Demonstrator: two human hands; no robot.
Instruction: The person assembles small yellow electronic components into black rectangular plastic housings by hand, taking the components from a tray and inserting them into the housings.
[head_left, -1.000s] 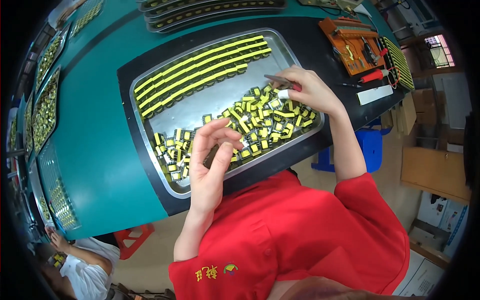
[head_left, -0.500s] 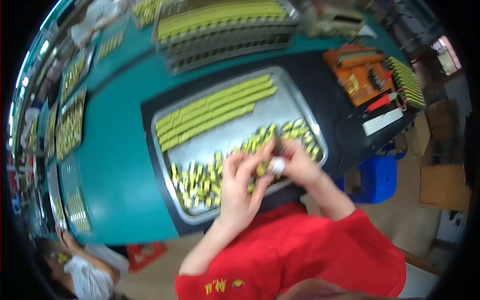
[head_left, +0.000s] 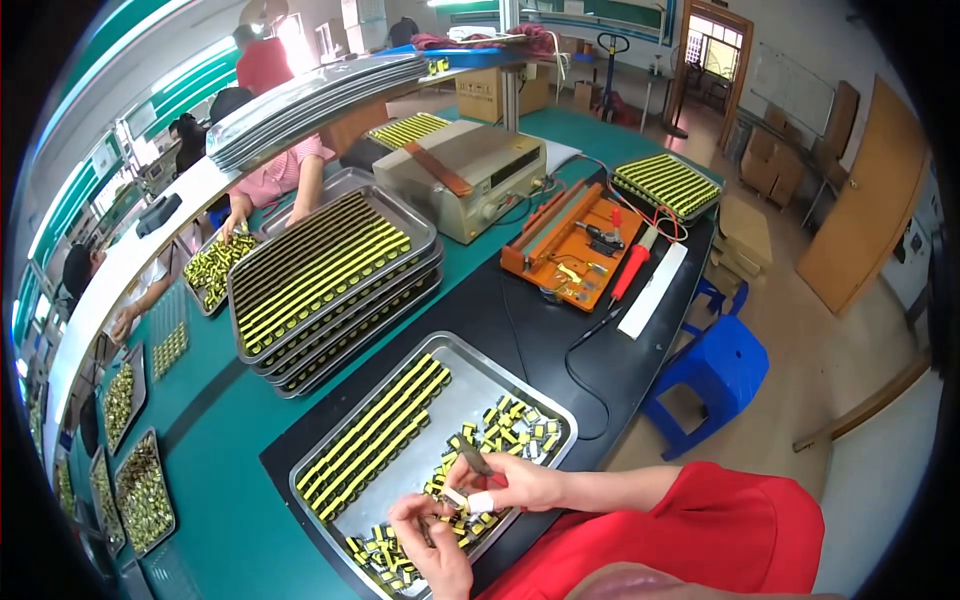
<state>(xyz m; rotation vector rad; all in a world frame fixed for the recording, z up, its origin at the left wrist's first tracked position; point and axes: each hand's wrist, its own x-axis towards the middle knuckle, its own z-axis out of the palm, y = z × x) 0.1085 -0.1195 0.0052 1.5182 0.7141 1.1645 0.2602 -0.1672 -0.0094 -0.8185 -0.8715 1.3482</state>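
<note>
Looks like an assembly workshop, with stacked parts trays point(head_left: 424, 228) left of the beige instrument point(head_left: 470, 197) and an orange fixture point(head_left: 577, 232) right of it.

A worker's left hand point(head_left: 436, 555) cropped by the lower edge, pale piece point(head_left: 455, 497) partly hidden, too small to identify from here

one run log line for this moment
right hand: holds red-handled tool | left hand: close by, grip unclear | tray: yellow-black parts, some in rows, some loose
</note>
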